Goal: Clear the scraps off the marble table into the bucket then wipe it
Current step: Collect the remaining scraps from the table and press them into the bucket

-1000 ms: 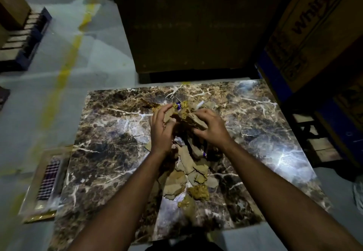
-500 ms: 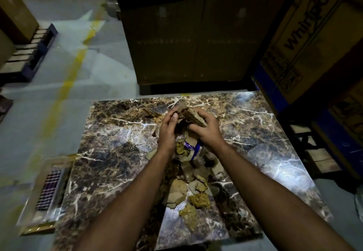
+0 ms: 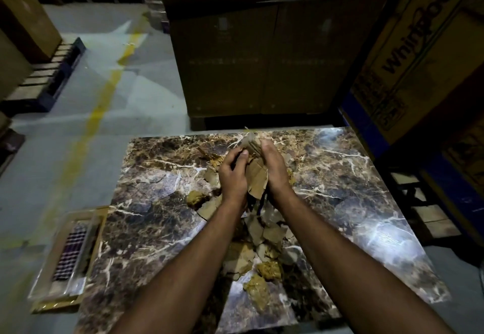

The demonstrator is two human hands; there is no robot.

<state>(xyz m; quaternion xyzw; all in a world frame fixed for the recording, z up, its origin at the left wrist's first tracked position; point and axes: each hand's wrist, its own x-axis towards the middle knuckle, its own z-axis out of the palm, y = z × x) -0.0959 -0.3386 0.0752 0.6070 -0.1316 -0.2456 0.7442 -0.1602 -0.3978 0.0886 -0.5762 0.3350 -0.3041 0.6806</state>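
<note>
Left hand (image 3: pixel 233 176) and right hand (image 3: pixel 275 168) press a bundle of cardboard scraps (image 3: pixel 255 176) between cupped palms above the marble table (image 3: pixel 157 202) centre; light, stiff, loose-edged, best scooped from beneath.

you're looking at a dim scene, lit mostly from your own head side. a hard white glare sits on the marble table (image 3: pixel 387 231) at its right side, with a fainter sheen at the far right corner. the floor (image 3: pixel 78 124) catches pale, angled patches of light. the stacked boxes (image 3: pixel 262 59) ahead sink into near black. your forearms throw dark shadows over the near table edge. straight lines bow toward the corners, and the left and lower edges smear soft.
</note>
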